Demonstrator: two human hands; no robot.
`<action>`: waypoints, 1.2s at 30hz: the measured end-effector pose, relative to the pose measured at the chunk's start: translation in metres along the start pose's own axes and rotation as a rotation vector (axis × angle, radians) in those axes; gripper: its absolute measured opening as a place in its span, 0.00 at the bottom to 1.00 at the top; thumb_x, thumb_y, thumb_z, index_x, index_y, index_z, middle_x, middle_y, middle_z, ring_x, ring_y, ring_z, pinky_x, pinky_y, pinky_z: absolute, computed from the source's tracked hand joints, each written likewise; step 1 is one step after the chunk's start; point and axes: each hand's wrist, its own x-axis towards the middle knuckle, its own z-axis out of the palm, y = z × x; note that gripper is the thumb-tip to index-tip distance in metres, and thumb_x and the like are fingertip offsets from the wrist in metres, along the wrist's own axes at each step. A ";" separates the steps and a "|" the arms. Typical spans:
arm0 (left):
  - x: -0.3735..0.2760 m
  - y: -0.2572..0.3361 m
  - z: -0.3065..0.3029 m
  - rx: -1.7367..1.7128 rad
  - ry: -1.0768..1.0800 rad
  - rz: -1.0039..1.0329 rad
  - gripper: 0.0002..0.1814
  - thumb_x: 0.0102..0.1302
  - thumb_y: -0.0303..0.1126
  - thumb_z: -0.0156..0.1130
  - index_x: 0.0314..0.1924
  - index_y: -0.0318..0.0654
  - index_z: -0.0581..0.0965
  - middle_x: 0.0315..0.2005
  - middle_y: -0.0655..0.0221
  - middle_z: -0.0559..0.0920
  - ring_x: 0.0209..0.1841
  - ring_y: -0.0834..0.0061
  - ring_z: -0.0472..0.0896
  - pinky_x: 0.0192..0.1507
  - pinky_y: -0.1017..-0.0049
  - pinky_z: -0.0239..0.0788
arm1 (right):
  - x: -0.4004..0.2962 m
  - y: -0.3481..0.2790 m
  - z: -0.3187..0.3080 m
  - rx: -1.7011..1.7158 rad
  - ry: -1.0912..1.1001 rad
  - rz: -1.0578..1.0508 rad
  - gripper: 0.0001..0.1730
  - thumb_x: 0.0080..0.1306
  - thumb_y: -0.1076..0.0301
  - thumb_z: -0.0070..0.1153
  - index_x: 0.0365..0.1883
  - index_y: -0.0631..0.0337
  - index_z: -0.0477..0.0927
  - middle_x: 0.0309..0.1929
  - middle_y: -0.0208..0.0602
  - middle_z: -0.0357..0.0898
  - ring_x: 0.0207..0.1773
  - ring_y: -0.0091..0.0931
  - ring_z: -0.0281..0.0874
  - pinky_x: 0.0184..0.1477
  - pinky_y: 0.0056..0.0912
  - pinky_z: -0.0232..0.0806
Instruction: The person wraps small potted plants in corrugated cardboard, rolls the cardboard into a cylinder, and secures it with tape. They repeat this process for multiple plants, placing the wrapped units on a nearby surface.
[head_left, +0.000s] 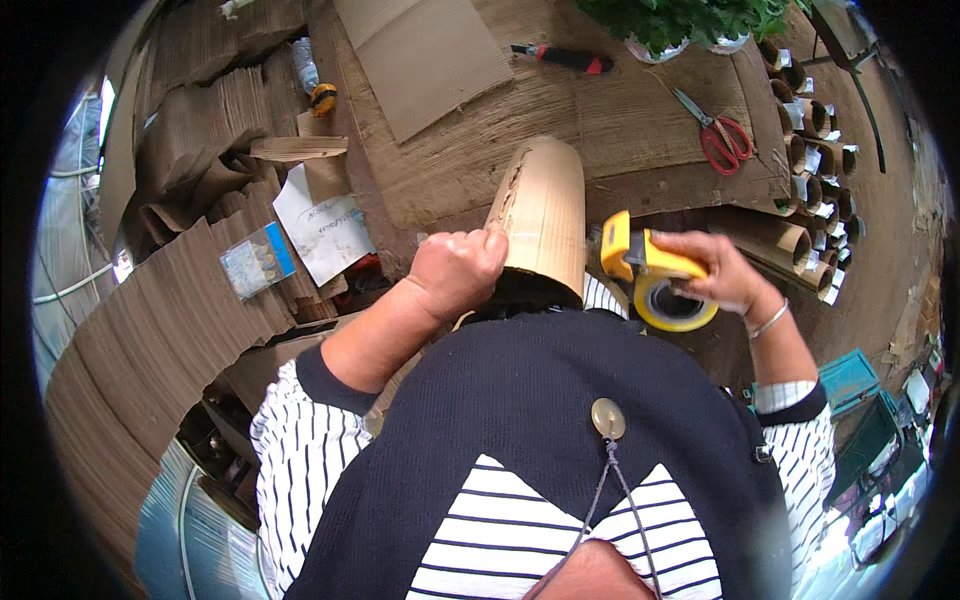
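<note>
A rolled cardboard tube (551, 202) lies on the table's near edge, its dark hollow end towards me. My left hand (461, 266) grips the tube's left side close to that end, thumb along the cardboard seam. A shiny strip that looks like clear tape crosses the tube beside my thumb. Apart from the tube, to its right, my right hand (709, 270) holds a yellow tape dispenser (660, 259) with a roll of tape (679, 311) in it. The inside of the tube is in shadow.
Red-handled scissors (724, 142), a utility knife (562, 58) and a flat cardboard sheet (439, 64) lie on the table. Stacked cardboard (180, 292) fills the left, with a written-on paper (322, 221) on it. Finished-looking tubes (814, 180) cluster at right; leafy greens (690, 19) are behind.
</note>
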 end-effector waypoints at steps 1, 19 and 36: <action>-0.009 0.001 0.005 -0.022 -0.016 -0.076 0.04 0.56 0.30 0.59 0.31 0.41 0.76 0.21 0.66 0.81 0.22 0.67 0.84 0.25 0.70 0.76 | -0.003 0.003 0.011 -0.036 0.000 0.041 0.42 0.49 0.80 0.63 0.67 0.50 0.76 0.62 0.39 0.80 0.61 0.32 0.78 0.69 0.35 0.65; -0.102 -0.022 0.042 -0.305 -0.050 -0.589 0.33 0.61 0.28 0.59 0.69 0.45 0.70 0.39 0.52 0.85 0.39 0.54 0.86 0.41 0.61 0.79 | 0.100 -0.051 0.026 -0.369 -0.239 -0.043 0.37 0.51 0.72 0.62 0.64 0.45 0.79 0.58 0.36 0.83 0.58 0.35 0.83 0.64 0.34 0.70; -0.088 -0.006 0.025 -0.178 -0.430 -0.762 0.35 0.60 0.31 0.60 0.69 0.36 0.65 0.42 0.49 0.85 0.41 0.47 0.85 0.44 0.56 0.78 | 0.242 -0.137 0.075 -0.613 -0.557 -0.080 0.37 0.52 0.70 0.67 0.64 0.47 0.79 0.56 0.35 0.85 0.51 0.30 0.85 0.59 0.32 0.74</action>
